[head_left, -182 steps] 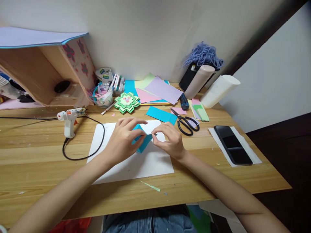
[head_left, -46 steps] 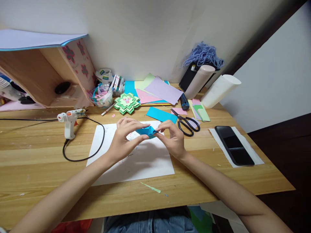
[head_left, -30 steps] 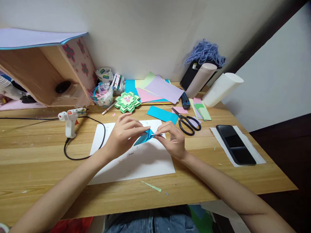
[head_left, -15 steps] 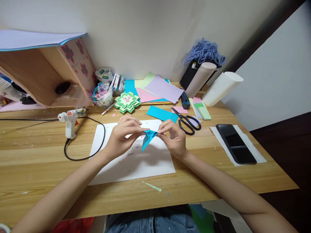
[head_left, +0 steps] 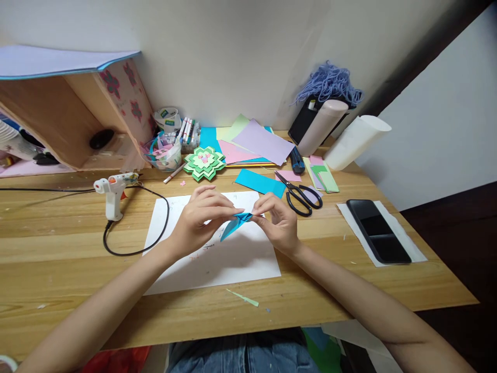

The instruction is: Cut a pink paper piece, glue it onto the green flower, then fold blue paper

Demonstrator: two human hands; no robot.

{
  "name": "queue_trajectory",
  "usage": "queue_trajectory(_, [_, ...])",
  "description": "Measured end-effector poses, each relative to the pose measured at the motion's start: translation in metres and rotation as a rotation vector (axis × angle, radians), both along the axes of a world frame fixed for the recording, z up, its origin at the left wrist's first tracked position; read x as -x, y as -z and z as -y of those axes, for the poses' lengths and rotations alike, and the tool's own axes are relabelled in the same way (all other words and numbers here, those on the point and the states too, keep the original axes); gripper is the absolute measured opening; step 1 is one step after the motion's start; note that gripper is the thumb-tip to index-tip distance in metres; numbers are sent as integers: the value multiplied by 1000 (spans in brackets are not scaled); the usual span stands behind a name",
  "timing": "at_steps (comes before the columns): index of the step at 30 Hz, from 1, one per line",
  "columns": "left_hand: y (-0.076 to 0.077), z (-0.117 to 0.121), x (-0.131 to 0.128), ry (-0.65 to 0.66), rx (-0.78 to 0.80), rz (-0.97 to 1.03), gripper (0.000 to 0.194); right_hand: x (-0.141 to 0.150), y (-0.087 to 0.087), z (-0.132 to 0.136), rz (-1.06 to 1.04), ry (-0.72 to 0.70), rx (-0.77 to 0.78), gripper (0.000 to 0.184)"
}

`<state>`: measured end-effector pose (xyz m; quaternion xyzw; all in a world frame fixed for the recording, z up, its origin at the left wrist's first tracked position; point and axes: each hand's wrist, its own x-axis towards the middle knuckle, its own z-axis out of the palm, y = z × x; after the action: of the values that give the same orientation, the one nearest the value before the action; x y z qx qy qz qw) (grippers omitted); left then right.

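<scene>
Fingers (head_left: 223, 211) pinch folded blue paper (head_left: 233, 226) well back from the desk edge (head_left: 202, 335).

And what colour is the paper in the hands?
Bright blue paper; the head view shows it.

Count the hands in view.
2: the left hand and the right hand, pinching opposite sides of the folded blue paper above the white sheet.

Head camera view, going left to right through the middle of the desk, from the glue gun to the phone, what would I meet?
White glue gun, left hand, folded blue paper, right hand, black-handled scissors, phone.
</scene>
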<state>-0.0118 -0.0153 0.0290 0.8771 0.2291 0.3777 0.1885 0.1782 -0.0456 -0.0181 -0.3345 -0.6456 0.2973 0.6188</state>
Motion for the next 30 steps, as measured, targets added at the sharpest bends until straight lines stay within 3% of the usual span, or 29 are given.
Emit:
queue_trajectory(6, [1,3,-1,-43,131,20,20,0,0,0,6,9,23,10])
queue_trajectory(9, [0,7,-4,-93,223,-10,29,0,0,1,-6,34,49,9])
queue_trajectory(12, [2,13,-8,-162,167,-14,41,1,0,1,1,40,50,9])
queue_trajectory(18, [7,17,-11,-228,77,30,9,4,-2,2,66,23,74,9])
queue_trajectory(25, [10,16,-11,-205,72,44,4,4,-7,3,117,23,105,6])
queue_trajectory(30, [12,18,-15,-214,167,46,5,4,-7,3,129,-5,141,2])
